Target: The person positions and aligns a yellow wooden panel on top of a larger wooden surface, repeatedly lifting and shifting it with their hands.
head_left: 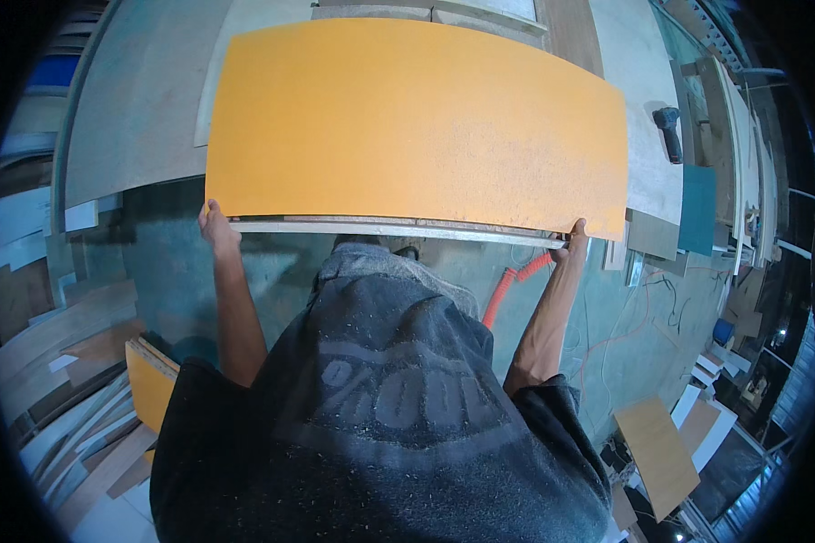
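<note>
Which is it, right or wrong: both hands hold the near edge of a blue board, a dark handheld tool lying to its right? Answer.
Wrong colour: the head view shows a yellow-orange board. Left hand, right hand and dark handheld tool are as you said.

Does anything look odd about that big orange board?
Yes: the orange board shows pale speckling on its right half, toward the right hand, while the left half looks even. Whether it's dust or damage, I can't tell.

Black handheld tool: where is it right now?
Head view, upper right: the black handheld tool lies on a pale surface, near its right edge, to the right of the yellow board.
</note>
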The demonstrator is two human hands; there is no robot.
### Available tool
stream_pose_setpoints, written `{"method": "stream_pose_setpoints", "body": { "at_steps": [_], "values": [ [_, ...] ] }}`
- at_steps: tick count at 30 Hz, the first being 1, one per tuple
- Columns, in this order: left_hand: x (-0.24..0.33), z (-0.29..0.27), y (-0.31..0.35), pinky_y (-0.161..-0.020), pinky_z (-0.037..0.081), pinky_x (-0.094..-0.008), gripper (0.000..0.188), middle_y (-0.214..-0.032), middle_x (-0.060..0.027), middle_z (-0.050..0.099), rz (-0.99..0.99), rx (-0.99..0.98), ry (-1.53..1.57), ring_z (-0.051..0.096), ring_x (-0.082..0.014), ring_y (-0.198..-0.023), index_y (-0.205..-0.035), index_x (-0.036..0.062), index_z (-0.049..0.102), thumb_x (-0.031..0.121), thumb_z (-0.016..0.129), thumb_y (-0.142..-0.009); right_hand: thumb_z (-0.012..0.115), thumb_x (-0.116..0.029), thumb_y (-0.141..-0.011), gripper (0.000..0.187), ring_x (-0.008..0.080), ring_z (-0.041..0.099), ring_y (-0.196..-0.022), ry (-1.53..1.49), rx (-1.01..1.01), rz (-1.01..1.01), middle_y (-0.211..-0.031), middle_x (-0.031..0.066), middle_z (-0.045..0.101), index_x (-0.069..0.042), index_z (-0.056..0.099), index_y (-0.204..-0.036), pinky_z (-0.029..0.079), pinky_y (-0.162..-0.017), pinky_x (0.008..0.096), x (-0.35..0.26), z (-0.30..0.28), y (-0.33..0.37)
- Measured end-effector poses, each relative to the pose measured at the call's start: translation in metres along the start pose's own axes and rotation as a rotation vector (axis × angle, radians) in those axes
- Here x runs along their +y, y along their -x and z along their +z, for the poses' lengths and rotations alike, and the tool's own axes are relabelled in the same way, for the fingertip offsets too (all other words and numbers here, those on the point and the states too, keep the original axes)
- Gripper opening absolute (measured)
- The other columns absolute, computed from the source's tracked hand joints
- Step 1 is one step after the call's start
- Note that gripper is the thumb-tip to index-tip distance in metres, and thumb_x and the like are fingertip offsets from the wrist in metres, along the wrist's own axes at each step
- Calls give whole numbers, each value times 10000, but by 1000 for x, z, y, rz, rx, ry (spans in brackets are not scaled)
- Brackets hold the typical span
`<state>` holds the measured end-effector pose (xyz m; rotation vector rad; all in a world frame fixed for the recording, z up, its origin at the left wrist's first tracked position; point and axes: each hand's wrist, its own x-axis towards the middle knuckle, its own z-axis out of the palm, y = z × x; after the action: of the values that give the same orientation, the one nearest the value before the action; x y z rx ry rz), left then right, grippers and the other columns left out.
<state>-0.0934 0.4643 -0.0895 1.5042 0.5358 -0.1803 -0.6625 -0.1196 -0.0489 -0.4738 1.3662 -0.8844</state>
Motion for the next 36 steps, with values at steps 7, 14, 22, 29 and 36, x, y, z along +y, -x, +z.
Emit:
{"method": "stream_pose_setpoints", "body": {
  "at_steps": [7, 14, 22, 29, 36],
  "values": [
    [5, 21, 22, -790, 588, -414, 329, -1133, -134, 713, 7, 187, -124, 699, -258, -977, -1302, 12, 622, 185, 697, -1032, 429, -350, -1157, 452, 326, 667, -1214, -191, 73, -29, -1399, 156, 659, -31, 553, -1452, 593, -943, 524, 1, 8, 16],
    [17, 27, 37, -931, 564, -436, 310, -1178, -166, 701, -3, 198, -145, 679, -279, -1085, -1239, -16, 637, 140, 707, -980, 415, -296, -1160, 464, 357, 629, -1298, -163, 75, -128, -1441, 195, 624, 28, 502, -1481, 529, -1094, 554, 4, -5, 3],
    [20, 28, 41, -874, 584, -447, 309, -1123, -175, 708, 10, 211, -183, 703, -299, -1008, -1176, -65, 642, 153, 642, -958, 446, -262, -1148, 454, 352, 650, -1260, -161, 113, -126, -1430, 201, 628, 51, 496, -1473, 547, -1061, 539, 6, 0, 4],
    [-3, 16, 16, -829, 595, -436, 328, -1088, -172, 720, 43, 193, -71, 706, -291, -964, -1161, -60, 657, 169, 636, -926, 486, -253, -1127, 459, 357, 673, -1212, -86, 218, -176, -1409, 204, 631, 79, 515, -1442, 577, -1002, 554, 2, 20, 26],
    [-6, 44, 8, -955, 550, -504, 351, -1162, -228, 702, 251, 374, -911, 679, -395, -1111, -1178, -6, 662, 219, 688, -909, 664, -297, -1036, 525, 325, 700, -1081, 189, 345, -336, -1243, 193, 681, 112, 564, -1348, 586, -892, 516, -16, -16, 14]
  ]
}}
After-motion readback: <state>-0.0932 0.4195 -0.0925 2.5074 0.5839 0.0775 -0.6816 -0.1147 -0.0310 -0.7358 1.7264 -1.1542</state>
